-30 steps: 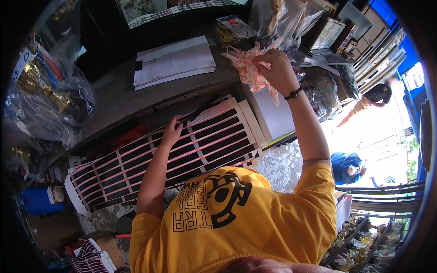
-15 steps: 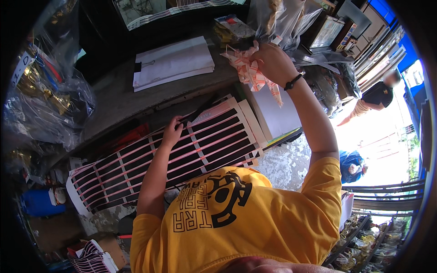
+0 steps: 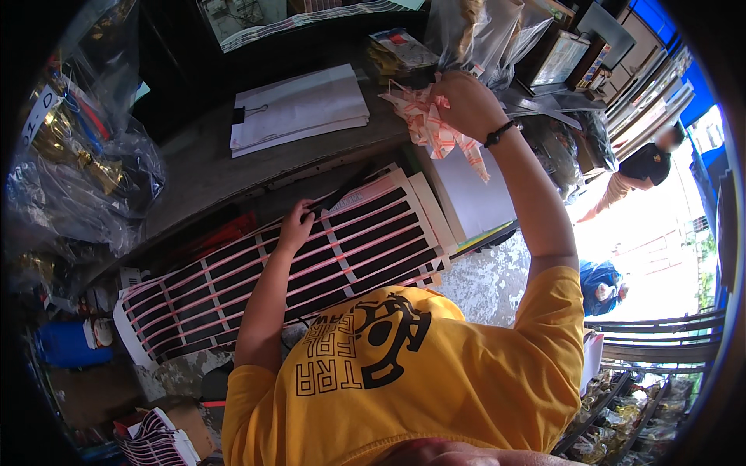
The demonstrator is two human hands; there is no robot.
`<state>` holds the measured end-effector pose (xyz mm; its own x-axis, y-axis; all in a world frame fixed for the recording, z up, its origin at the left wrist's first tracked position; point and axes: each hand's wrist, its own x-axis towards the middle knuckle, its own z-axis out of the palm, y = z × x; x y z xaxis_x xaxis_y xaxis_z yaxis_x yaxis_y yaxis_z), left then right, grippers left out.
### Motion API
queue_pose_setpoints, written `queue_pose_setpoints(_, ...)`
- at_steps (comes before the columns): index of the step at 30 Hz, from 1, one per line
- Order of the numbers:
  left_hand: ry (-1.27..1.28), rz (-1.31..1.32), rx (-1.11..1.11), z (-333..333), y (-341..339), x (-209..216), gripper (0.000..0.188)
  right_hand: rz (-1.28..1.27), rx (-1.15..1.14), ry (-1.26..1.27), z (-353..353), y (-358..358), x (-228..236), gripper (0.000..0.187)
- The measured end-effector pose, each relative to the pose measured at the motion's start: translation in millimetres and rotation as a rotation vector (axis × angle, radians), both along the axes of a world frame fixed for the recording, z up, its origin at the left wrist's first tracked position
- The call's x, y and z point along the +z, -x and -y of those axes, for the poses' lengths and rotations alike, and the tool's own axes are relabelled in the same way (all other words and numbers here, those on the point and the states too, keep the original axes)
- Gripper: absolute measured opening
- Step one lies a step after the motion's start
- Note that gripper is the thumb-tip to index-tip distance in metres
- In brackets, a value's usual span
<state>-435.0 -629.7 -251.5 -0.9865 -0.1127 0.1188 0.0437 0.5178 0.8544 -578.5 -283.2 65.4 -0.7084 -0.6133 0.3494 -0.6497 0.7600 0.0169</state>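
My right hand, with a black bracelet at its wrist, is closed around a bunch of crumpled paper strips, white with orange-red lines. The bunch hangs over the front edge of the dark table. My left hand rests on the upper edge of a long sheet with black rectangles and pinkish lines. Its fingers are closed on a slim black tool, whose kind I cannot make out. The sheet lies in front of the table, close to my body, over other pale sheets.
A clipped stack of white paper lies on the table. Clear plastic bags bulge at the left. Another plastic bag stands beyond my right hand. White paper lies below it. Two people are off to the right.
Hardly anything differs. The whole view has shifted slightly; both hands keep their places and their holds.
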Motion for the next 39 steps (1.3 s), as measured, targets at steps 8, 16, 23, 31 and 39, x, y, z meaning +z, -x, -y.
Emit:
queue_pose_setpoints(8, 0.002, 0.013, -0.023, 0, 0, 1, 0.034, -0.003, -0.071, 0.25, -3, -12, -7, 0.025)
queue_pose_setpoints(16, -0.028, 0.005, -0.017, 4, 6, -8, 0.036, -0.013, -0.133, 0.588, -17, -22, 6, 0.018)
queue_pose_setpoints(23, 0.01, 0.097, -0.06, 8, 6, 13, 0.041, 0.081, 0.163, 0.719, 26, -112, -14, 0.01)
queue_pose_setpoints(31, 0.652, -0.137, 0.077, -28, -42, 23, 0.04, 0.724, 0.14, 0.457, 124, -93, -205, 0.022)
queue_pose_setpoints(39, 0.822, 0.052, 0.133, -47, -68, 12, 0.049, 0.605, -0.006, 0.465, 176, -80, -303, 0.034)
